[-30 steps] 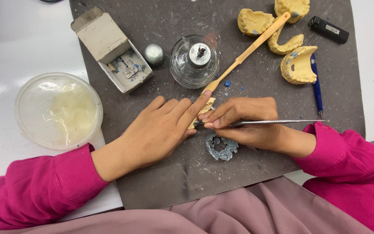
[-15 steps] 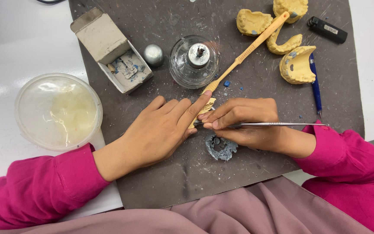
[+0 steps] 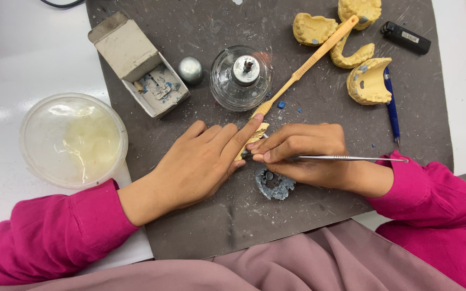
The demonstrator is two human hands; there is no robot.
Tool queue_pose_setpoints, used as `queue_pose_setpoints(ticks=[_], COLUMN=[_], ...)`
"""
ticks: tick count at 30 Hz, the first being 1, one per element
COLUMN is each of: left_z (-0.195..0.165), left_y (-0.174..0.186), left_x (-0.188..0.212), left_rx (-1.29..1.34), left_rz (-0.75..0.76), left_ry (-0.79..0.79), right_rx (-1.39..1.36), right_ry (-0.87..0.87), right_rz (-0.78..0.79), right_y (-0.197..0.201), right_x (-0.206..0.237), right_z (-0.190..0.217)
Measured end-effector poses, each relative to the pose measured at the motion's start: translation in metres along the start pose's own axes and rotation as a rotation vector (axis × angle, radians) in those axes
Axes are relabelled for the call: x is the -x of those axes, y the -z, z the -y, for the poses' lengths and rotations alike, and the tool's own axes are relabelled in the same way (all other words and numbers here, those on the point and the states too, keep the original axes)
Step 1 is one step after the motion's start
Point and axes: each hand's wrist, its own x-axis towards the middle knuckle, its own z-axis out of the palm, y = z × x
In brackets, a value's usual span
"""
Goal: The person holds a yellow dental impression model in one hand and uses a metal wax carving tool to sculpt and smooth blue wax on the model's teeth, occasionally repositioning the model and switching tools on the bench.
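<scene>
My left hand (image 3: 198,161) lies flat on the dark grey mat (image 3: 319,215), its fingers pressing down a small yellow dental cast (image 3: 258,132) that is mostly hidden. My right hand (image 3: 308,153) pinches a thin metal carving tool (image 3: 351,158), its tip at the cast between my fingers. A lump of blue-grey wax scraps (image 3: 274,184) lies just below my hands. A long yellow brush (image 3: 308,63) runs from the cast up to the right.
A glass spirit lamp (image 3: 242,77) and its metal cap (image 3: 190,69) stand above my hands. An open grey box of wax pieces (image 3: 138,63) sits upper left, a clear plastic bowl (image 3: 73,140) at left. Yellow plaster casts (image 3: 368,81), a blue pen (image 3: 392,105) and a black lighter (image 3: 405,37) lie upper right.
</scene>
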Motion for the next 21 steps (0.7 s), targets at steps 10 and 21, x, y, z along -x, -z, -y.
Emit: queue_pose_setpoints(ticks=[10,21], left_z=[-0.0021,-0.0024], left_y=[-0.0028,-0.0027], left_x=[0.0012,0.0017], left_rx=[-0.029,0.022], left_rz=[-0.044,-0.026], left_ry=[0.0,0.025], right_rx=[0.054,0.036], right_ry=[0.081,0.054], right_rz=[0.027,-0.004], right_y=[0.0004,-0.0005], right_x=[-0.0009,-0.0006], right_z=[0.0025,0.0011])
